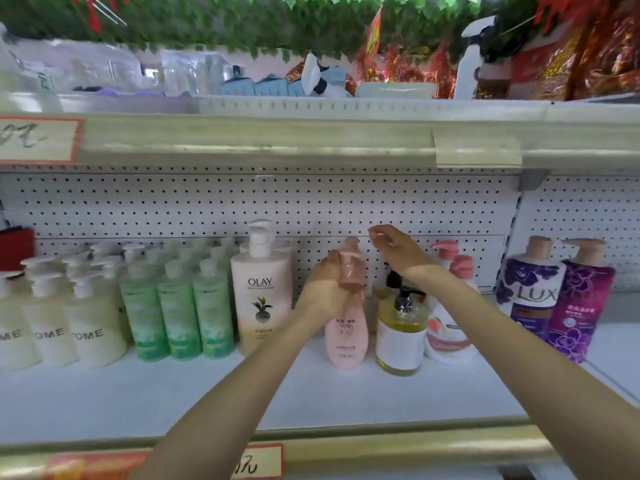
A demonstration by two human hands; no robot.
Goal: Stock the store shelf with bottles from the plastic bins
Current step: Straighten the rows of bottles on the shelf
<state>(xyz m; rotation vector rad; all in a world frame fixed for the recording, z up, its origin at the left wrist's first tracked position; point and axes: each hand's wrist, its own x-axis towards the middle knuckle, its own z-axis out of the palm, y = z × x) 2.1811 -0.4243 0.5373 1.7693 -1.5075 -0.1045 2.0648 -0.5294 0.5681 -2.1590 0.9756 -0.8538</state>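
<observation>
A pink pump bottle (345, 336) stands upright on the white shelf (173, 393), between the Olay bottle (261, 292) and a yellow bottle with a black pump (400, 330). My left hand (327, 282) grips the pink bottle around its neck and cap. A second pink cap shows just behind it. My right hand (398, 249) hovers above the yellow bottles with fingers relaxed, holding nothing. No bin is in view.
Cream bottles (52, 327) and green bottles (178, 306) fill the shelf's left side. A white-and-pink pump bottle (446, 327) and two Lux bottles (550, 299) stand at the right. A pegboard backs the shelf; another shelf (311, 133) hangs overhead.
</observation>
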